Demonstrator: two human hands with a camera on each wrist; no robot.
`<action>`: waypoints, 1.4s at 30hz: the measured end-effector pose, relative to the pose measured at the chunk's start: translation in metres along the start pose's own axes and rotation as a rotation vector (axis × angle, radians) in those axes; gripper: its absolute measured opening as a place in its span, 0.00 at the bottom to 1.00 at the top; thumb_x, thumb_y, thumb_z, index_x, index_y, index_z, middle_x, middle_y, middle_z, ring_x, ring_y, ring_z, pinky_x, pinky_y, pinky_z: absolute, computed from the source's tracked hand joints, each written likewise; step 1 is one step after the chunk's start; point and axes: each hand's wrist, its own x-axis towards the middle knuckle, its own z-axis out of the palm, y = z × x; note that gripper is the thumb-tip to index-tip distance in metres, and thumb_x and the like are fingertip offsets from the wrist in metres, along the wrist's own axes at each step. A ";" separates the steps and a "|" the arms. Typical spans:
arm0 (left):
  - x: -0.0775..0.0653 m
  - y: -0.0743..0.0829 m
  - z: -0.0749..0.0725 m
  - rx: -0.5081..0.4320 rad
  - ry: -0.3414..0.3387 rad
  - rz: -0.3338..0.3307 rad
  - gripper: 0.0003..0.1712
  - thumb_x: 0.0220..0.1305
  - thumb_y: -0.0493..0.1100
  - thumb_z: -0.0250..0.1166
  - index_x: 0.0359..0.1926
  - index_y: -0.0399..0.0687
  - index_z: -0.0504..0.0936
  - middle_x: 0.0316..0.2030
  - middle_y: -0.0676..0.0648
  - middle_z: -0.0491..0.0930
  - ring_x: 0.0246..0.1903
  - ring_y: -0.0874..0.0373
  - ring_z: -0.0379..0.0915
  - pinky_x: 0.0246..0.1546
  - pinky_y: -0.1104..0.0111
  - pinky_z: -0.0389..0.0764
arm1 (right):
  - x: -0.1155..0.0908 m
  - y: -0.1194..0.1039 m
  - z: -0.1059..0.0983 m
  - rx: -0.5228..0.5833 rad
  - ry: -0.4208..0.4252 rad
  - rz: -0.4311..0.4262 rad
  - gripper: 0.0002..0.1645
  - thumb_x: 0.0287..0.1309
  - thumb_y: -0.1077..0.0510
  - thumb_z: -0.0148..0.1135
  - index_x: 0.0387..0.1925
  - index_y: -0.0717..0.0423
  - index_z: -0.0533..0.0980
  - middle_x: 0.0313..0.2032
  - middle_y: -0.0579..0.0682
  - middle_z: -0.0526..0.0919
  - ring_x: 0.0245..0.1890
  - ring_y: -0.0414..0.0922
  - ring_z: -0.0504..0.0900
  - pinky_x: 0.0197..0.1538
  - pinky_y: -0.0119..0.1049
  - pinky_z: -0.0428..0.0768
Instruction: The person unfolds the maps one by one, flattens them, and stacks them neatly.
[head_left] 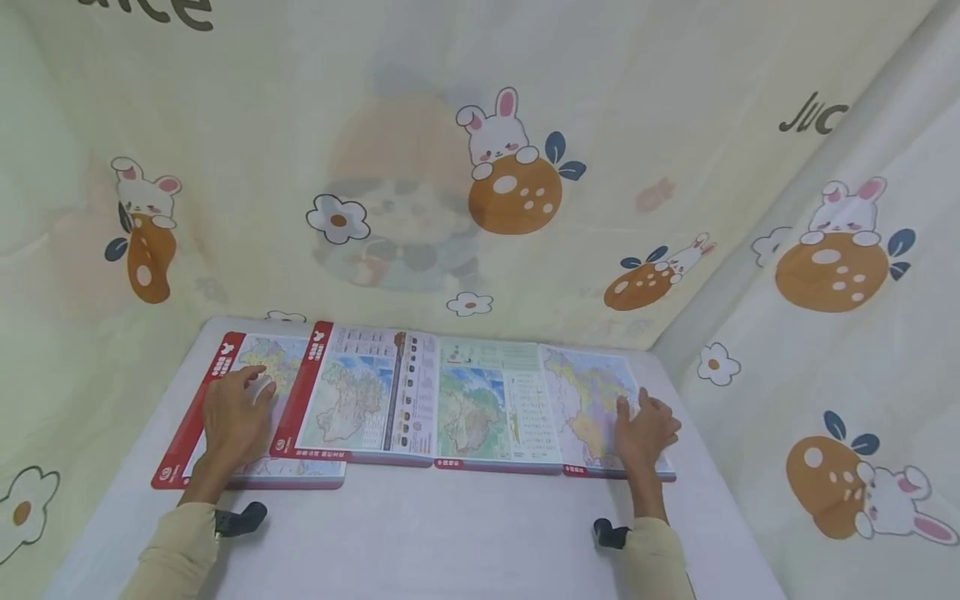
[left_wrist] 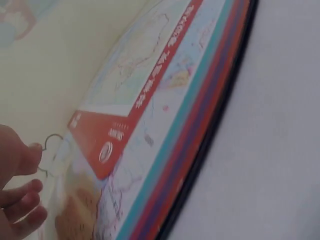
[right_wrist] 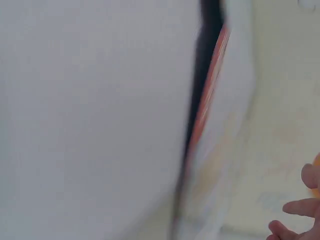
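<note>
Big cream cloth (head_left: 255,125) hangs at the back & on both sides, w/ bunnies, fruit & flowers on it. White table (head_left: 465,542) is in front of it. Long map (head_left: 472,408) lies flat on the table, 3 parts in a row, w/ a red strip at its L end. Shorter map (head_left: 285,367) lies partly under that L end & has a red strip too; in the L wrist view its edge has blue-green, purple & red stripes. Bunny pic (head_left: 513,183), a bunny on an orange fruit, is on the back cloth. L sleeve (head_left: 176,546) & R sleeve (head_left: 660,558) are tan & come in at the bottom. L hand (head_left: 232,417) is over the shorter map, fingers loosely bent, thumb & pointer apart, about half open w/ nothing in it. R hand (head_left: 645,433) is over the R end of the long map, fingers loose & apart, also w/ nothing in it. Can't tell if either hand touches a map. Flower pic (head_left: 339,219) is L of the bunny pic. Small black thing (head_left: 242,520) sticks out by the L wrist.
</note>
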 end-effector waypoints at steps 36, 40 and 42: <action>0.005 -0.045 -0.022 0.278 -0.107 0.175 0.49 0.65 0.50 0.72 0.82 0.44 0.64 0.79 0.25 0.57 0.74 0.21 0.49 0.69 0.23 0.56 | -0.152 -0.181 0.105 -0.164 -0.893 -0.697 0.42 0.78 0.36 0.58 0.86 0.29 0.57 0.85 0.75 0.43 0.85 0.79 0.39 0.82 0.78 0.42; 0.008 -0.046 -0.021 0.277 -0.117 0.162 0.50 0.65 0.51 0.71 0.84 0.45 0.62 0.80 0.24 0.55 0.75 0.21 0.47 0.71 0.23 0.54 | -0.151 -0.181 0.103 -0.156 -0.897 -0.698 0.42 0.79 0.36 0.58 0.86 0.30 0.58 0.85 0.76 0.43 0.85 0.79 0.39 0.82 0.78 0.42; 0.011 -0.046 -0.022 0.286 -0.128 0.154 0.50 0.66 0.52 0.71 0.84 0.45 0.61 0.80 0.24 0.55 0.74 0.20 0.47 0.71 0.24 0.54 | -0.151 -0.181 0.103 -0.151 -0.898 -0.703 0.42 0.79 0.36 0.58 0.87 0.31 0.58 0.85 0.76 0.43 0.85 0.79 0.39 0.82 0.79 0.42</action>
